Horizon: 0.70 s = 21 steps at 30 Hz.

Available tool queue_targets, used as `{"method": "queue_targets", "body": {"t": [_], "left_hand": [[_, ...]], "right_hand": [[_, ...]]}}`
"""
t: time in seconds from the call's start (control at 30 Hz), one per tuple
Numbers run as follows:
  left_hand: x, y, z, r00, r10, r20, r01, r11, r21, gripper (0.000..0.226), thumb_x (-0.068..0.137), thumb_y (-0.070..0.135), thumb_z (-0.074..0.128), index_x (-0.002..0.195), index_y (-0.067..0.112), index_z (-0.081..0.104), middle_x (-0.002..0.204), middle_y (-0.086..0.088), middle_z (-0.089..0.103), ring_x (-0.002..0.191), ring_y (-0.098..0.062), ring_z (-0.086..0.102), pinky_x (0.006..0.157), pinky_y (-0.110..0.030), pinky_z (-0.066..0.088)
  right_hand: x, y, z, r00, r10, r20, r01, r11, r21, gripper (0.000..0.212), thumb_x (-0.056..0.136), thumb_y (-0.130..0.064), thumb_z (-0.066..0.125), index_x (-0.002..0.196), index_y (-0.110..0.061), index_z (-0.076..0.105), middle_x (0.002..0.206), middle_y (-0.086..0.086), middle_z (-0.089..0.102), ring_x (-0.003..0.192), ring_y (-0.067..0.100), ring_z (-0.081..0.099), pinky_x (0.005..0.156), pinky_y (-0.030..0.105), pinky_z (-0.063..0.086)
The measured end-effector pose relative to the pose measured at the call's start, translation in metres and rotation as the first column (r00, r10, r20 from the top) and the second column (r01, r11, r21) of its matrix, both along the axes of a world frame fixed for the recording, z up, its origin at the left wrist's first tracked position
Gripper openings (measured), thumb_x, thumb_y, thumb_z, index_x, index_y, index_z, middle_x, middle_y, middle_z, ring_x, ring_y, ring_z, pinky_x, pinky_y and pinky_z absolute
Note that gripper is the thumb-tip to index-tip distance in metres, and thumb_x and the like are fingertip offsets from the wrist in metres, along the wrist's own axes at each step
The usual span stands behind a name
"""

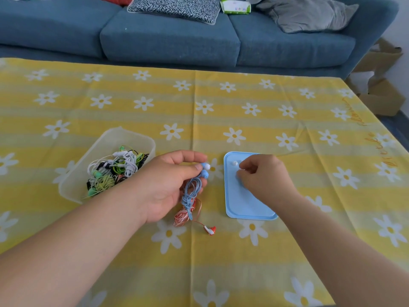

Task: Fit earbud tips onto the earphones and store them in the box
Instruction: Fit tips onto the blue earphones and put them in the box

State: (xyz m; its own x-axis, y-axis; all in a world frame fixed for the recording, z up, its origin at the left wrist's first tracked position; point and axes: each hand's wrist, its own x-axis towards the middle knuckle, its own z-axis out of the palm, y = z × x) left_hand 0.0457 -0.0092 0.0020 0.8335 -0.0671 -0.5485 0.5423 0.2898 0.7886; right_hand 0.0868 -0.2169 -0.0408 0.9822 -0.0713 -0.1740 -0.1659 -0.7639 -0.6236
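Note:
My left hand [168,182] holds a pair of blue earphones [204,170]; one bud shows a white tip, and the coiled blue cord hangs below my fingers. Under that cord, red earphones [188,214] lie on the cloth with a red and white bud at the lower right. My right hand [263,178] rests over the blue lid [243,207], fingers pinched together; whether a tip is between them is hidden. One white earbud tip [234,163] sits on the lid's far left corner. A translucent box [106,165] at the left holds several tangled earphones.
The table carries a yellow cloth with white daisies [221,107]. A blue sofa [172,38] with cushions runs along the far edge. Cardboard boxes [380,91] stand on the floor at the right.

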Motion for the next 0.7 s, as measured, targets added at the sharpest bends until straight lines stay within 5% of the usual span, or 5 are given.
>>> {"method": "queue_targets", "body": {"t": [0.27,0.37,0.43,0.57,0.7], "left_hand": [[-0.003,0.016,0.002,0.999,-0.035,-0.002,0.035,0.997,-0.065,0.024,0.091,0.001,0.069,0.113,0.010,0.071,0.084,-0.012,0.076,0.071,-0.019,0.073,0.059,-0.026,0.059],[-0.005,0.021,0.004,1.000,-0.028,0.005,0.028,0.997,-0.071,0.033,0.087,-0.005,0.071,0.117,0.009,0.069,0.091,-0.015,0.079,0.078,-0.022,0.077,0.061,-0.027,0.061],[-0.007,0.022,0.006,1.000,-0.010,0.018,0.011,0.997,-0.073,0.037,0.086,-0.008,0.071,0.119,0.008,0.068,0.095,-0.018,0.079,0.080,-0.023,0.078,0.063,-0.029,0.062],[-0.008,0.025,0.009,0.998,0.027,0.053,-0.022,0.995,-0.097,0.043,0.086,-0.010,0.070,0.123,0.011,0.066,0.098,-0.018,0.079,0.080,-0.023,0.078,0.066,-0.030,0.062],[-0.010,0.028,0.011,0.997,0.021,0.079,-0.012,0.994,-0.110,0.041,0.088,-0.008,0.068,0.124,0.012,0.067,0.095,-0.015,0.078,0.081,-0.021,0.078,0.068,-0.030,0.062]], "right_hand": [[0.002,0.006,-0.005,0.999,0.005,0.038,-0.001,0.994,-0.111,0.014,0.091,-0.012,0.061,0.087,-0.013,0.074,0.084,0.005,0.073,0.076,0.025,0.067,0.065,0.035,0.056],[-0.002,0.010,0.006,0.998,-0.048,0.036,0.048,0.999,-0.003,0.010,0.089,-0.015,0.065,0.082,-0.016,0.071,0.079,0.001,0.072,0.067,0.018,0.064,0.053,0.022,0.048],[-0.006,0.017,0.020,0.996,-0.094,-0.004,0.092,0.972,0.218,0.005,0.087,-0.013,0.071,0.083,-0.016,0.073,0.077,0.002,0.075,0.065,0.018,0.070,0.055,0.020,0.050],[-0.020,0.034,0.042,0.982,-0.018,-0.190,0.155,0.654,0.740,0.014,0.085,0.001,0.076,0.099,0.001,0.074,0.082,0.018,0.076,0.070,0.023,0.072,0.068,0.029,0.061],[-0.029,0.042,0.045,0.953,0.094,-0.287,0.211,0.474,0.855,0.025,0.080,0.000,0.076,0.104,0.007,0.072,0.087,0.018,0.074,0.073,0.023,0.070,0.068,0.029,0.061]]}}
